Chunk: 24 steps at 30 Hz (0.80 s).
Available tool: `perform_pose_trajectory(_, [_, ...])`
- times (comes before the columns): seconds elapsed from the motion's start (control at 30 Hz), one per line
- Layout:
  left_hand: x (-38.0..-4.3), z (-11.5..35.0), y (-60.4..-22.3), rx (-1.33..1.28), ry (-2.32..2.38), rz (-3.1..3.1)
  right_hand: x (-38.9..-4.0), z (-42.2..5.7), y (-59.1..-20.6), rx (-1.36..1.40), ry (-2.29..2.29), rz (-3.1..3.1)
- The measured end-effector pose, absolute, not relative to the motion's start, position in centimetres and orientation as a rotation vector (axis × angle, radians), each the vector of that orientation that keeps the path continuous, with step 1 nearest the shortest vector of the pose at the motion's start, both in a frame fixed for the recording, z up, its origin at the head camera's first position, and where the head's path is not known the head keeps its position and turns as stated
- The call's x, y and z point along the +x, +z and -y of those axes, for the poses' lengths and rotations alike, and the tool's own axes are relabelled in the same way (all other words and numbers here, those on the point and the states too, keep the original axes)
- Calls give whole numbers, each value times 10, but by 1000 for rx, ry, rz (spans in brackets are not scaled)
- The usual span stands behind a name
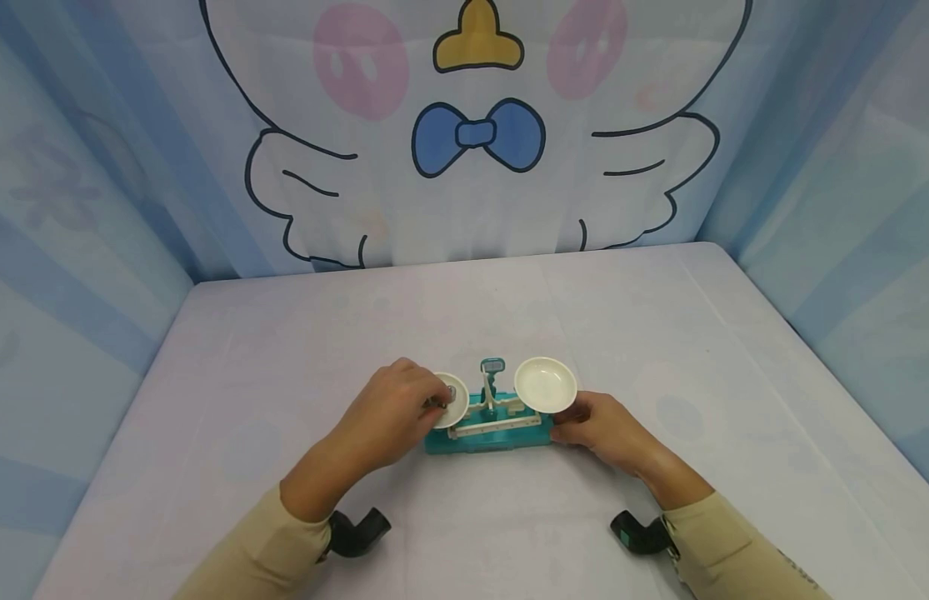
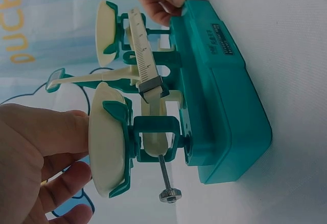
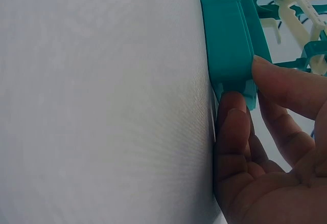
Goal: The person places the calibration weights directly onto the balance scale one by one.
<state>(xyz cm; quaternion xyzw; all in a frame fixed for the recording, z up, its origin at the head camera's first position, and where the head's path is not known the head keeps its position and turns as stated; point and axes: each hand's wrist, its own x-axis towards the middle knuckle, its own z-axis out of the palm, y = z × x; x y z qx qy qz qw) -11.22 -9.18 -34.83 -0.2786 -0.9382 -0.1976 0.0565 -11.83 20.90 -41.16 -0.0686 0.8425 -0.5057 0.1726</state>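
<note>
A small teal and white balance scale [image 1: 490,440] stands on the table with a white pan at each end. My left hand [image 1: 392,410] reaches over the left pan [image 1: 460,408], thumb and fingers bent at its inner face. A tiny grey metal piece [image 1: 452,392] shows in that pan by the fingertips; whether they pinch anything is hidden. In the left wrist view the pan's rim covers the fingertips. With thumb above and fingers at the end, my right hand [image 3: 286,132] grips the right end of the teal base [image 3: 227,45], below the right pan [image 1: 546,385].
A pale cloth covers the table [image 1: 284,333]. Curtains with a cartoon duck and a blue bow tie [image 1: 476,133] hang behind it and along the sides. A black wrist device [image 1: 357,533] sits at the left cuff, another [image 1: 639,533] at the right.
</note>
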Motion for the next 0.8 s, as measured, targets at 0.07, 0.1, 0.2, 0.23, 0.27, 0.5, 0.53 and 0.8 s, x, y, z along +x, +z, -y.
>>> perform_pose_trajectory(0.07, [-112, 92, -347, -825, -607, 2865, -119, -209, -412, -201, -1433, -2396])
perform_pose_trajectory(0.1, [-113, 91, -347, -808, -613, 2879, -119, -210, -412, -206, -1430, -2399])
perform_pose_trajectory(0.2, [-113, 92, -344, -745, -640, 2927, -119, -210, -412, -204, -1432, -2401])
perform_pose_trajectory(0.23, [-113, 93, -343, -723, -653, 2938, -119, -210, -412, -206, -1429, -2404])
perform_pose_trajectory(0.27, [-113, 94, -342, -701, -667, 2947, -119, -210, -412, -207, -1428, -2407])
perform_pose_trajectory(0.5, [-112, 110, -340, -682, -686, 2920, -119, -209, -413, -196, -1449, -2390])
perform_pose_trajectory(0.53, [-112, 114, -340, -684, -676, 2917, -119, -209, -413, -195, -1449, -2391])
perform_pose_trajectory(0.8, [-106, 147, -339, -588, -648, 2971, -119, -210, -412, -206, -1440, -2397])
